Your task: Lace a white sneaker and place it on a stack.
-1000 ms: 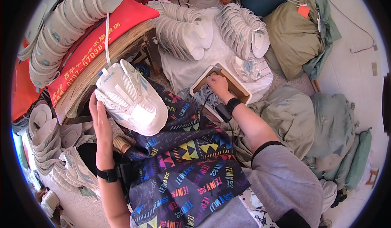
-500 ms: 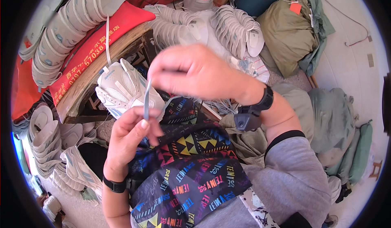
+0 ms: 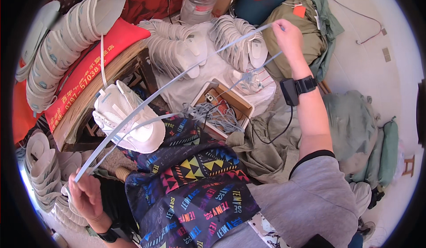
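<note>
A long pale blue-grey shoelace (image 3: pixel 179 76) is stretched slantwise across the view between my two raised hands. My left hand (image 3: pixel 88 198), low at the left, is closed on one end of it. Far out at the upper right, my right hand (image 3: pixel 288 39) pinches the other end. Further strands of lace run from both hands toward the box of laces. Beneath the stretched lace, a white and grey sneaker (image 3: pixel 148 135) rests by my lap, toe toward me; neither hand touches it. A thin pale strip (image 3: pixel 103 59) rises from its tongue.
An open box (image 3: pixel 249 110) holds tangled grey laces (image 3: pixel 217 117). Behind it lie rows of nested shoe pieces (image 3: pixel 177 48). More stacked pieces (image 3: pixel 66 44) lean on a red-covered wooden stand (image 3: pixel 84 119) at left. Olive and green sacks (image 3: pixel 355 132) lie at right.
My hands have moved far apart, the right up and right, the left down and left, drawing the lace out long between them. The view has shifted slightly, uncovering the sneaker and box.
</note>
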### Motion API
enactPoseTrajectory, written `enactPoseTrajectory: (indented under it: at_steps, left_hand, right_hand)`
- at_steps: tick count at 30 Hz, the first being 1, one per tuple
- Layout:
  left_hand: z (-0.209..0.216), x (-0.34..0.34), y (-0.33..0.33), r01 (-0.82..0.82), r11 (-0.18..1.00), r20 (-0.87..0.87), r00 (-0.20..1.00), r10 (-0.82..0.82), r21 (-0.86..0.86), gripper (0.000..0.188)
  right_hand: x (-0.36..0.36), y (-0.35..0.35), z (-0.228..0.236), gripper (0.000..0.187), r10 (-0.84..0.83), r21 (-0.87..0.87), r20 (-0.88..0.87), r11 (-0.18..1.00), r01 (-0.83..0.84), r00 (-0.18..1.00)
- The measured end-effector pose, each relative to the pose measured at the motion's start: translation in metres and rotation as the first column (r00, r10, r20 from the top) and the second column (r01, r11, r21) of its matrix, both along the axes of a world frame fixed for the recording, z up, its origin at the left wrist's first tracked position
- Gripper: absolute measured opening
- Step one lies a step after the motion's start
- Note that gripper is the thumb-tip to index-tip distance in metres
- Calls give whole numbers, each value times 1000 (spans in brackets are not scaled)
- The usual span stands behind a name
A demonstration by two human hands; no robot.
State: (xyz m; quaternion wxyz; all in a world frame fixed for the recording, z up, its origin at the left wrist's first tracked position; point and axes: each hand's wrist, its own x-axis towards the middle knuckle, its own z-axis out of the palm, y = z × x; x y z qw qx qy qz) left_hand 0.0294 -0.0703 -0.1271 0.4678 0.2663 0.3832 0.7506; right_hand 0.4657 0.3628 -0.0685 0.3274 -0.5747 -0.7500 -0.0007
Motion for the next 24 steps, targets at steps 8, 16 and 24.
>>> enactPoseTrajectory:
  at_steps: [8, 16, 24]
  left_hand:
    - [-2, -79, -73, 169, 935, 287, 921, -263, 312, 15]
    - [16, -65, -79, -302, 952, -45, 953, 300, -45, 25]
    - [38, 84, 65, 270, 738, -242, 828, -506, -619, 20]
  right_hand:
    - [80, 27, -1, 25, -468, 112, 482, 872, 477, 741]
    - [73, 6, -38, 25, 71, -266, 916, 844, 465, 395]
    - [-183, -201, -65, 22, 689, -195, -668, 204, -959, 283]
